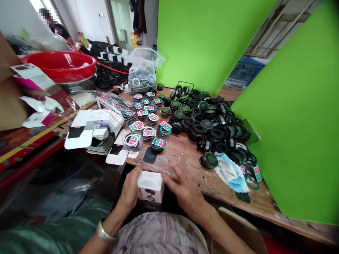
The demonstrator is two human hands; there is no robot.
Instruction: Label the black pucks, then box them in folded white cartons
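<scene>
Box (150,187) sits just on your side of the table (180,150) edge. Your left hand (131,185) grips its left side; your right hand (184,185) spreads beside it, contact unclear. Wood shows between edge and black rings (209,124).

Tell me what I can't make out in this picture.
All in the head view:
White box: its panels hide whatever might be inside.
Right hand: blurred, so whether it presses the box is unclear.
Stickers: their markings are too small to read.
Red basin: its near wall hides the bottom.
Brown carton: the left edge cuts it off.
</scene>
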